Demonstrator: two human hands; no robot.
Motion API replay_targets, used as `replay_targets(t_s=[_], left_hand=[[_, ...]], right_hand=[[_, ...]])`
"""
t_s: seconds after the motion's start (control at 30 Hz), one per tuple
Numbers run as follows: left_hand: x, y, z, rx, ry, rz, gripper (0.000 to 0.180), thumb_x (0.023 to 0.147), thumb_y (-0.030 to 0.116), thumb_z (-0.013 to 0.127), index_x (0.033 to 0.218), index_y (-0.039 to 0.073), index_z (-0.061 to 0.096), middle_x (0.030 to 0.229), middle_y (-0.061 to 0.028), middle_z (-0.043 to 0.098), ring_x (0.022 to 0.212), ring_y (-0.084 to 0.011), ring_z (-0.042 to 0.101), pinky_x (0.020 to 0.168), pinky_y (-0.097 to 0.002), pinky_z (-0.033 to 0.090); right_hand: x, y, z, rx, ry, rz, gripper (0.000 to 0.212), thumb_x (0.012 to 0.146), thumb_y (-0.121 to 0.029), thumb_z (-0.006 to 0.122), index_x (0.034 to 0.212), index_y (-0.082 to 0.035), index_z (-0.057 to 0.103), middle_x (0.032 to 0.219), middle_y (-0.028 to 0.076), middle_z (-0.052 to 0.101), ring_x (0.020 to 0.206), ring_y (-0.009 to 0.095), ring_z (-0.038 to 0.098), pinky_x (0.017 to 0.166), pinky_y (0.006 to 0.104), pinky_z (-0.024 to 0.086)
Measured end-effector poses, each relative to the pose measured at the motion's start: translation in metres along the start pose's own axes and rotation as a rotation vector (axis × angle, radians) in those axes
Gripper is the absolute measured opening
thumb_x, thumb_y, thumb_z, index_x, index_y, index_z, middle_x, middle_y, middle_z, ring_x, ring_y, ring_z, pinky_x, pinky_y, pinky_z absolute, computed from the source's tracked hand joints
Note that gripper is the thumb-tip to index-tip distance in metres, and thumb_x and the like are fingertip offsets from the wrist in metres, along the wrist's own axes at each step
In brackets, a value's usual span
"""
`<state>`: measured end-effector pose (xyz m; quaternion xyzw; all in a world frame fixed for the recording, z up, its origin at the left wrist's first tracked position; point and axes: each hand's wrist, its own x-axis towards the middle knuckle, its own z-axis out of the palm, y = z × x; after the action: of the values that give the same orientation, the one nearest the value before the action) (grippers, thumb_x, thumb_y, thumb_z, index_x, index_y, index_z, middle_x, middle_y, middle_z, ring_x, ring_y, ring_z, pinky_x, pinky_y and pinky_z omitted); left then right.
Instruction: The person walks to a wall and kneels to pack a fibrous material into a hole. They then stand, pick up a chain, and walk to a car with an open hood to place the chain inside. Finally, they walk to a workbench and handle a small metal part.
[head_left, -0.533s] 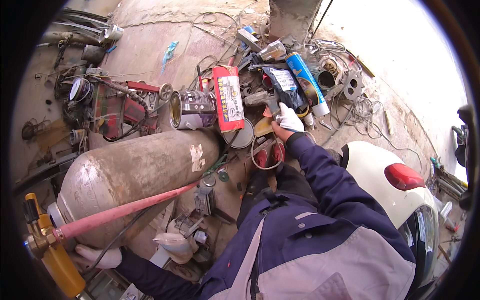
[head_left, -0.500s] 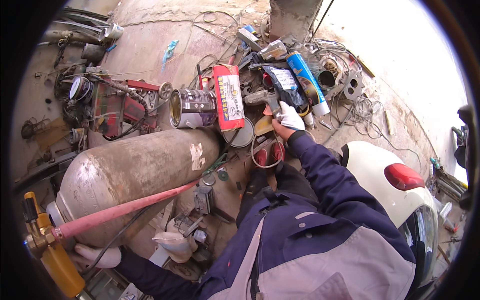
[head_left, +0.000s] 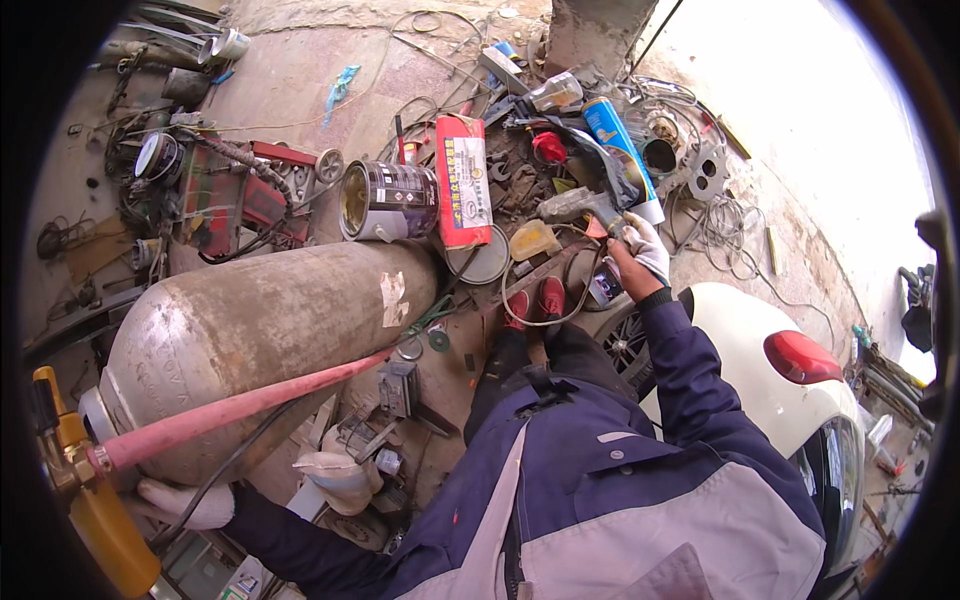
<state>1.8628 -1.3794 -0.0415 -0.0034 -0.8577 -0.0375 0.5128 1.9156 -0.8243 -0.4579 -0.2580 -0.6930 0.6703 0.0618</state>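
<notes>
In a white glove with bare fingertips, my right hand (head_left: 645,255) is closed round the grip of a grey pistol-shaped tool (head_left: 566,206). A thin grey hose (head_left: 535,323) loops below that hand. The tool's body lies close to a black plastic package (head_left: 615,172) and a blue spray can (head_left: 615,135). My left hand (head_left: 195,506), also in a white glove, is at the lower side of a large grey gas cylinder (head_left: 270,310), beside its yellow regulator (head_left: 110,530). A black cable crosses that glove, and its fingertips are hidden.
A red box (head_left: 463,180) and an open paint can (head_left: 390,203) stand beyond the cylinder. A pink hose (head_left: 245,410) runs along it. A white car (head_left: 740,335) with a red tail light is at my right. Scrap and cables litter the floor.
My right hand has moved right and nearer with the tool. The black package has shifted right and turned, uncovering a red object. My left hand has barely moved.
</notes>
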Motion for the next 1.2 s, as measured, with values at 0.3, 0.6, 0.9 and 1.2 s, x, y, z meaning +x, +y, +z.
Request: replay_targets(t_s=[0.3, 0.6, 0.9, 1.2], left_hand=[[0.012, 0.034, 0.006, -0.041, -0.051, 0.018, 0.065, 0.114, 0.034, 0.047, 0.158, -0.013, 0.039, 0.163, -0.0338, 0.041, 0.146, -0.0406, 0.046, 0.124, -0.0484, 0.034], [0.009, 0.042, 0.009, -0.147, 0.003, -0.107, 0.071, 0.111, 0.036, 0.049, 0.16, -0.013, 0.034, 0.167, -0.0343, 0.035, 0.154, -0.0395, 0.038, 0.128, -0.0475, 0.027], [0.004, 0.035, 0.009, -0.289, 0.03, -0.262, 0.081, 0.108, 0.04, 0.054, 0.166, -0.01, 0.027, 0.167, -0.0301, 0.035, 0.154, -0.035, 0.041, 0.127, -0.0457, 0.031], [0.009, 0.041, 0.012, -0.287, 0.068, -0.238, 0.075, 0.107, 0.038, 0.055, 0.162, -0.009, 0.036, 0.165, -0.0306, 0.038, 0.148, -0.0381, 0.044, 0.125, -0.0466, 0.032]], right_hand=[[-0.003, 0.009, 0.028, -0.063, 0.03, -0.206, 0.054, 0.091, -0.007, 0.077, 0.141, 0.005, 0.059, 0.128, 0.012, 0.068, 0.117, 0.018, 0.064, 0.105, 0.0311, 0.049], [0.04, -0.006, 0.045, -0.433, 0.102, -0.344, 0.057, 0.091, -0.018, 0.08, 0.139, 0.003, 0.06, 0.121, 0.018, 0.069, 0.11, 0.032, 0.068, 0.101, 0.0397, 0.052], [0.016, -0.05, 0.085, -0.569, -0.198, -0.581, 0.059, 0.087, -0.024, 0.078, 0.136, 0.003, 0.061, 0.111, 0.023, 0.069, 0.106, 0.043, 0.066, 0.094, 0.0494, 0.053], [0.038, -0.024, 0.238, -0.388, -0.224, -0.076, 0.106, 0.068, -0.05, 0.095, 0.145, 0.003, 0.046, 0.124, 0.029, 0.069, 0.113, 0.043, 0.071, 0.099, 0.0461, 0.058]])
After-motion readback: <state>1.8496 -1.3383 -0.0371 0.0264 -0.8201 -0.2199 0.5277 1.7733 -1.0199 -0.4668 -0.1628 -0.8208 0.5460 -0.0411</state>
